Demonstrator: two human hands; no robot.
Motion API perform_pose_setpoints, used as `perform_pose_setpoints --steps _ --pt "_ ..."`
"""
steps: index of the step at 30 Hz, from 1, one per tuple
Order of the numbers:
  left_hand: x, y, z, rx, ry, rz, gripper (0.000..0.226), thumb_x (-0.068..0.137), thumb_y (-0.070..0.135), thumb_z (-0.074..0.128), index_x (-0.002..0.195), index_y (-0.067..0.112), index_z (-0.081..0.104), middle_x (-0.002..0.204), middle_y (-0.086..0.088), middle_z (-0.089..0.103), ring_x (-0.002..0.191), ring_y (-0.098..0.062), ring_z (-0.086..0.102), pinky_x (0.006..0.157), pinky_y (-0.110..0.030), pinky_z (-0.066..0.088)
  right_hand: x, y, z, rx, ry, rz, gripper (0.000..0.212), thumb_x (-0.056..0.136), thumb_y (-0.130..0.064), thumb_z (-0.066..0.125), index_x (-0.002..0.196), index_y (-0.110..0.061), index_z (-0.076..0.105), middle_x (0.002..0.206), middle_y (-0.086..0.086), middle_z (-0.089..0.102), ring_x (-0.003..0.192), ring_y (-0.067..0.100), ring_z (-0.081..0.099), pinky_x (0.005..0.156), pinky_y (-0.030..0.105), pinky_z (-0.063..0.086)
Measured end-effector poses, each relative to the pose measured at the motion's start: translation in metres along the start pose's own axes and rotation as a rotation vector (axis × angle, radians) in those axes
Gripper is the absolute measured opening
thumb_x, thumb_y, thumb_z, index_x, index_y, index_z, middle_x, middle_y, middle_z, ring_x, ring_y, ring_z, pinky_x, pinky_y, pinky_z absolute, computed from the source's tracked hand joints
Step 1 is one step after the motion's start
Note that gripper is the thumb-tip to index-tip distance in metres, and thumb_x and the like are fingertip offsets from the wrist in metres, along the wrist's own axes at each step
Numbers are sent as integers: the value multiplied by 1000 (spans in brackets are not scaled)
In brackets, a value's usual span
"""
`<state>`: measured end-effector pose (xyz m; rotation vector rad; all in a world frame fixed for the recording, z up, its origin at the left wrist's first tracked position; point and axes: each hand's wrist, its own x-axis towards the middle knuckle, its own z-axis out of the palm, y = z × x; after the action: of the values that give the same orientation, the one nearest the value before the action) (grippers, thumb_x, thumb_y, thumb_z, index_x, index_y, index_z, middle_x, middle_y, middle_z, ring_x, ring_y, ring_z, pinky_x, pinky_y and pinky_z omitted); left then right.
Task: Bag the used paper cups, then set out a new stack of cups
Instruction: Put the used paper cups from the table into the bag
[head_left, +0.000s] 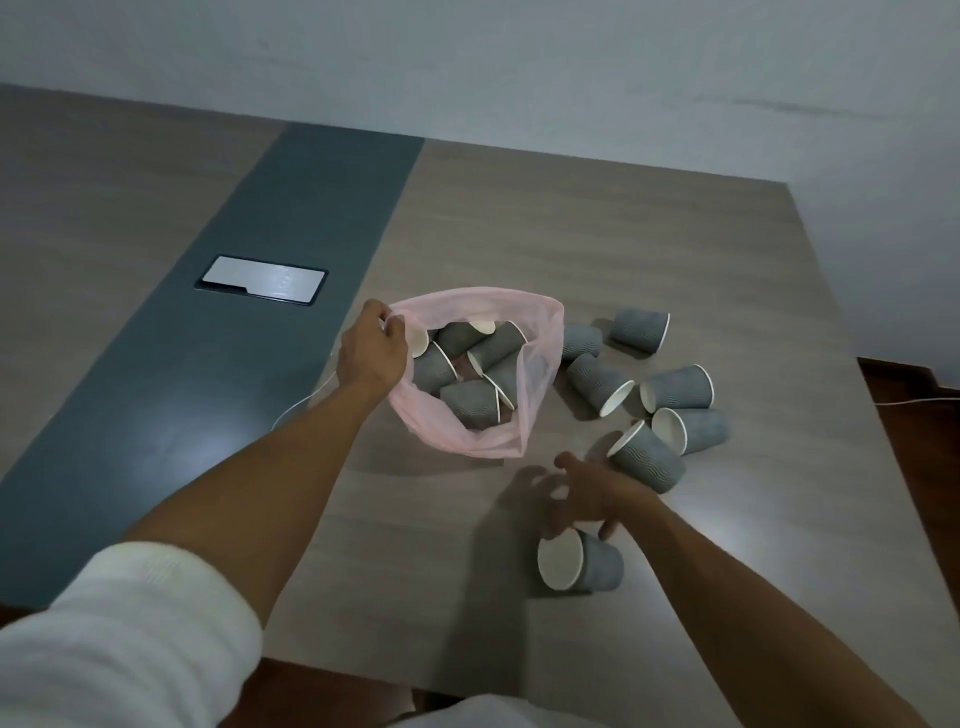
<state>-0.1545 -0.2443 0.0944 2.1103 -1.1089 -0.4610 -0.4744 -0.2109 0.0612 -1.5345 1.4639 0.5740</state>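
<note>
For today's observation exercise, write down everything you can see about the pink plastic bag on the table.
The pink plastic bag is thin and translucent, so the grey paper cups inside show through its wall. It lies slumped on the wooden table with its mouth held wide open, facing up. The left hand pinches its rim at the far left edge. Several cups lie jumbled inside. Other cups lie loose on the table to its right.

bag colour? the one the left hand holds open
Translucent pale pink bag, with grey cups showing through it. The head view, the only one, shows it clearly.
</note>
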Motion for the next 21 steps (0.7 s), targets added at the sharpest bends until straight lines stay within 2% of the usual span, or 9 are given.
perform_pose_setpoints --steps 4,6,7,8,10,14,17,19,21 --pt "2 1 7 -1 -14 19 18 100 33 45 105 17 53 104 -13 67 92 -36 60 80 -41 49 9 9 8 -152 63 -14 54 76 -10 87 124 -6 60 115 14 67 86 25 74 70 41 65" --pt "3 2 9 -11 -11 35 18 100 33 46 102 17 53 104 -14 67 92 -38 61 80 -42 49 3 9 6 -240 -8 35 39 83 -32 81 110 -6 70 96 9 72 78 19 73 72 32 63" --pt "3 4 11 -12 -11 40 17 100 33 46 100 17 51 103 -15 67 93 -38 61 80 -42 49 -5 10 6 -322 -55 61 47 82 -49 77 106 -8 71 92 6 71 77 18 69 74 31 58" --pt "3 5 12 -10 -11 42 16 100 33 46 99 18 51 103 -15 67 94 -38 61 80 -41 48 -15 10 7 -409 -107 98 60 78 -60 75 109 -10 71 98 5 71 85 19 68 80 31 54" --pt "2 7 15 -15 -2 34 17 100 33 46 99 17 52 105 -14 67 95 -38 61 79 -39 46 -30 13 17 -472 -169 169 79 75 -58 80 135 -11 60 129 10 65 112 26 66 97 34 53" --pt "0 12 20 -19 10 16 19 100 33 47 102 15 54 107 -15 67 97 -38 61 80 -39 45 -35 4 29 -490 -211 223 66 83 -25 82 141 -6 57 139 14 60 121 30 64 101 37 53" --pt "-3 15 22 -18 9 12 19 99 33 46 100 16 53 106 -15 67 97 -38 61 79 -39 45 -35 -5 21 -485 -177 142 59 79 -25 83 130 -3 64 120 15 69 104 30 72 92 40 59" --pt "-6 16 21 -13 7 17 18 99 33 46 101 16 53 106 -14 67 96 -37 61 78 -38 45 -32 -10 11 -421 -130 76 58 75 -28 85 122 -2 65 104 13 70 88 29 74 75 38 63" --pt "-8 16 19 -4 8 21 18 99 33 46 101 17 53 106 -13 67 95 -37 60 77 -38 45 -28 -16 -1 -358 -48 -6 67 72 -35 85 126 -5 59 106 9 67 84 26 71 57 33 60"
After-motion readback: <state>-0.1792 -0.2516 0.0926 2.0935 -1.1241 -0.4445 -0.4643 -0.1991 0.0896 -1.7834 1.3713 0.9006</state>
